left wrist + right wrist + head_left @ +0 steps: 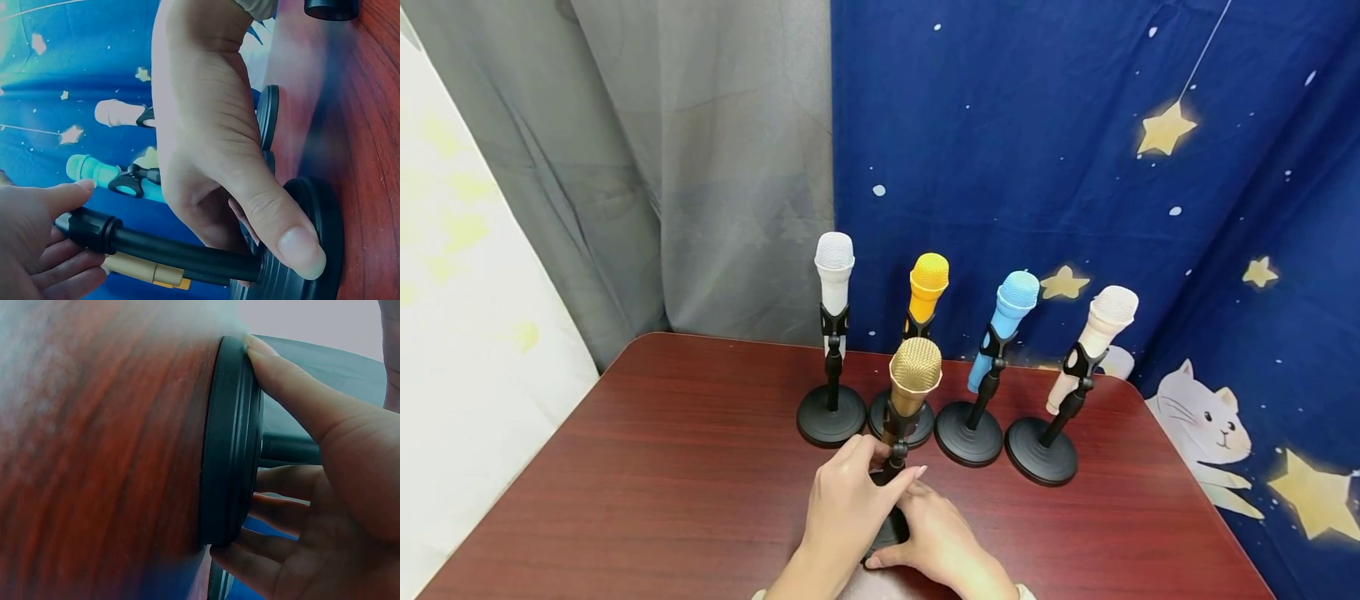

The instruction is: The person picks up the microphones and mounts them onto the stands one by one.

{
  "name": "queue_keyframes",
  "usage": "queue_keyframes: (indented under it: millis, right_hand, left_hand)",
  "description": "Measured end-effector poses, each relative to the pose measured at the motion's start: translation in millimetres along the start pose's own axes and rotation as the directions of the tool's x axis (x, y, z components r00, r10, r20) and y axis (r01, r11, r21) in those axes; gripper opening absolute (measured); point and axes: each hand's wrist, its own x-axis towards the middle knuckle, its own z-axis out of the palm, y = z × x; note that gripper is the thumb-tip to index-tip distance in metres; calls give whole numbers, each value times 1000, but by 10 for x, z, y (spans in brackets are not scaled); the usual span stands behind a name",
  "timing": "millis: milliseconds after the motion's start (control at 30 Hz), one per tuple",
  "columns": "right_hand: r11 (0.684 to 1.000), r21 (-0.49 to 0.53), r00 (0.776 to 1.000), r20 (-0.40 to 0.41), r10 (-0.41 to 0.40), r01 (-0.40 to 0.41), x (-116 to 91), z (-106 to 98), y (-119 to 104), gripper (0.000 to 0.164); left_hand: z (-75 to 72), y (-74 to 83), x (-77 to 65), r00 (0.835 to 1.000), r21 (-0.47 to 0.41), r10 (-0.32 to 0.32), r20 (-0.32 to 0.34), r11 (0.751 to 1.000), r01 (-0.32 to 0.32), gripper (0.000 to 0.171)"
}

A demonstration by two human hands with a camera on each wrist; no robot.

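A gold microphone [915, 368] sits in the clip of a black desk stand close to me. My left hand [844, 496] holds the stand's upright; in the left wrist view its thumb and fingers are around the dark collar [94, 230] at the top of the pole [187, 255]. Lower down, my right hand [938, 533] grips the round base [230, 444], thumb on one side of the rim and fingers on the other. The base stands on the table, partly hidden behind both hands in the head view.
Behind it stand a white microphone [835, 267], a yellow one [928, 283], a blue one [1011, 308] and a pale pink one [1097, 333], each on a black stand. The reddish-brown table [685, 467] ends before a grey curtain [737, 167] and a blue starry curtain [1037, 125].
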Motion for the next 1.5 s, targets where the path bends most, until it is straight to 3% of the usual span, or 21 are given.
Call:
queue_keyframes:
  millis: [267,433,533,667,767,867,933,1000,1133,1300,1500]
  right_hand:
    - [1000,1,1000,6,2,-2,5,10,9,86]
    - [1000,3,1000,13,5,-5,13,12,10,87]
    - [1000,-1,1000,20,6,-6,16,8,17,87]
    - [1000,-16,1000,17,7,-6,23,7,27,79]
    - [1000,-23,1000,17,4,-4,28,14,30,71]
    - [1000,-22,1000,22,0,1,26,21,29,70]
    - [1000,-20,1000,22,-4,4,23,21,28,73]
    - [1000,-16,1000,22,1,-1,18,21,28,77]
    - [1000,-3,1000,23,11,-11,10,17,22,81]
    - [1000,12,999,32,20,-21,10,12,15,82]
    - [1000,16,1000,14,-1,1,8,10,18,82]
  left_hand:
    - [-8,11,23,998,-20,-51,35,998,52,29]
    - [-39,-24,73,988,-88,-78,134,992,90,24]
    - [-74,-61,137,963,-164,-95,250,977,139,21]
    - [-127,-137,222,913,-281,-76,401,938,201,20]
    - [-156,-199,262,878,-364,-30,477,903,228,20]
    - [-166,-244,272,857,-408,19,515,885,226,21]
    - [-157,-258,263,858,-420,43,513,884,207,22]
    - [-140,-257,238,869,-407,39,493,893,191,27]
    - [-92,-216,165,913,-364,-33,407,911,195,36]
    - [-11,-148,65,963,-260,-112,244,950,176,39]
    - [38,-82,0,982,-138,-128,141,979,147,39]
